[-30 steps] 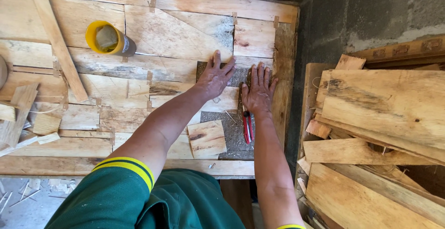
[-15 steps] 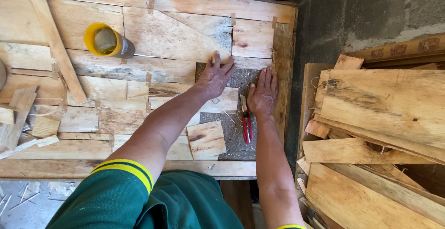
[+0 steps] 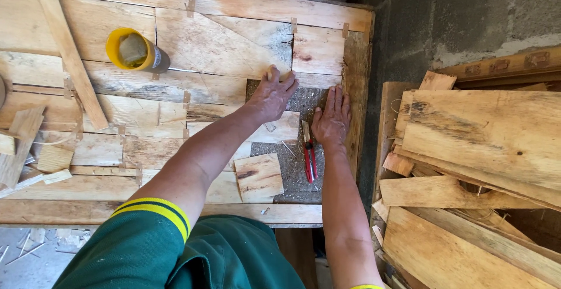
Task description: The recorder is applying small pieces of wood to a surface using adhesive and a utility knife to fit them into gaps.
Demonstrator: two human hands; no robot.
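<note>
We see both bare hands pressed on a patchwork wooden tabletop (image 3: 175, 43) made of thin veneer pieces taped edge to edge. The left hand (image 3: 273, 96) lies palm down with fingers spread, closed on nothing, pressing a pale rectangular veneer piece (image 3: 280, 130) where it meets the dark grey uncovered patch of board (image 3: 292, 163); its fingertips reach the small tan veneer scrap (image 3: 279, 74) at the patch's top edge. The right hand (image 3: 332, 118) is flat too, fingers together and extended, holding nothing, resting on the grey patch near the table's right edge.

Veneer looks thin, light, grainy, with darker streaks. A red-handled utility knife (image 3: 309, 159) lies just below the right hand, and a small square wood offcut (image 3: 259, 177) sits left of it. A yellow tape roll (image 3: 133, 50) stands upper left. Stacked rough veneer sheets (image 3: 479, 143) lie to the right.
</note>
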